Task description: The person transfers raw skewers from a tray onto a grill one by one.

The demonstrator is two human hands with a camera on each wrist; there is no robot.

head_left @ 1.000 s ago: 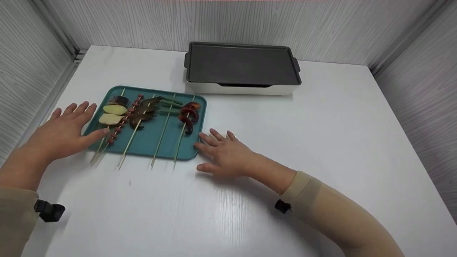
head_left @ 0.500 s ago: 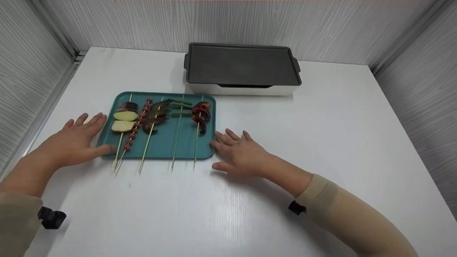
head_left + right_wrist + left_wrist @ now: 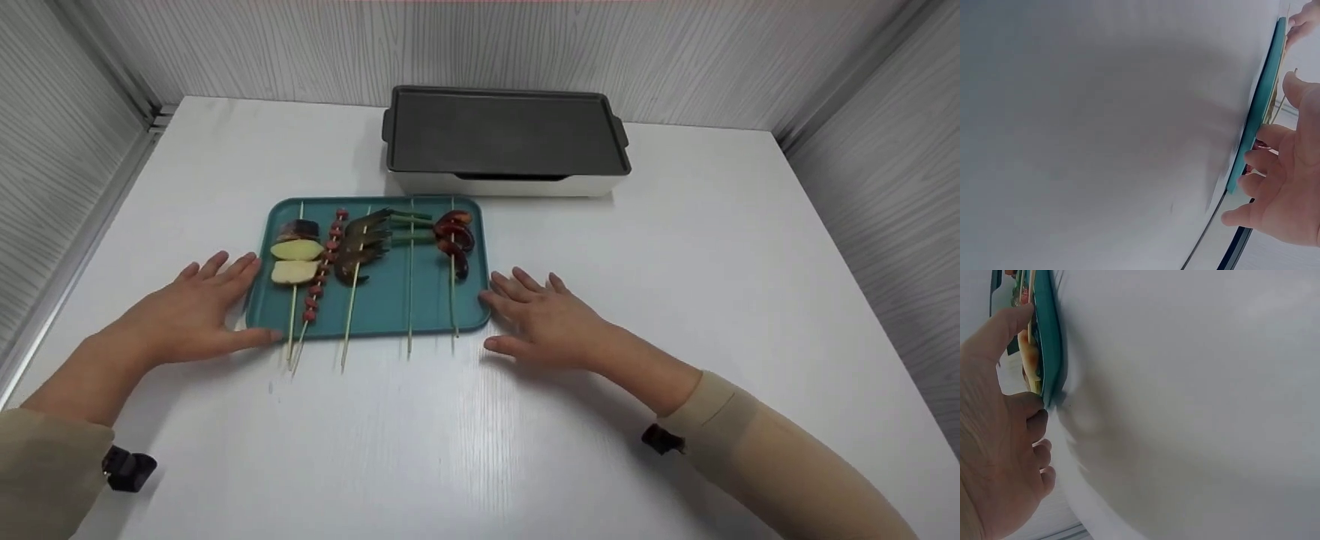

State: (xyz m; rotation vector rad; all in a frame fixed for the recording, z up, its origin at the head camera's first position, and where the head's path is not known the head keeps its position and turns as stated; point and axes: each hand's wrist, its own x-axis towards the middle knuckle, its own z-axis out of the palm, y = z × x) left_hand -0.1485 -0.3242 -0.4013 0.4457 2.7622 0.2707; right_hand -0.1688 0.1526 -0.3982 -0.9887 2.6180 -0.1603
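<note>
A teal tray lies on the white table and carries several skewers side by side. From left to right these hold sliced pieces, small red beads of food, brown shrimp-like pieces, green stalks and dark red curled pieces. My left hand is at the tray's left edge, fingers extended and thumb by the front corner. At the right edge, my right hand touches the rim with spread fingertips. In the wrist views, the left hand and right hand both meet the tray's side.
Behind the tray stands a white electric griddle with a dark flat plate, close to the tray's back rim. Grey wood-grain panels enclose the table at the back and sides. Skewer ends stick out over the tray's front rim.
The tray with its skewers has slid to the right across the table, and slightly toward me at first. Both hands have moved right along with it.
</note>
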